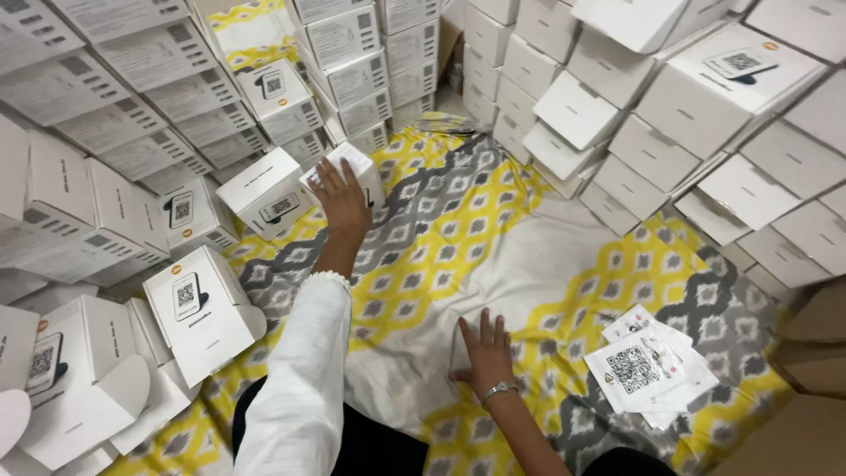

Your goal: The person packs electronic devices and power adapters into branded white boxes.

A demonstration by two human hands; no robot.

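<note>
My left hand (341,199) reaches forward in a white sleeve with a bead bracelet and grips a small white box (359,167) standing on the patterned cloth (458,220). That box sits beside another white box (264,189) with a dark device picture on its side. My right hand (483,350), wearing a silver wristwatch, lies flat with fingers spread on the cloth, holding nothing. A loose pile of white printed sheets (648,366) lies to its right.
Stacks of white boxes (132,97) wall the left side, the far side (361,62) and the right (705,106). Open boxes (198,308) lie at my near left. Brown cardboard (815,353) stands at the right edge. The yellow, grey and white cloth covers the floor.
</note>
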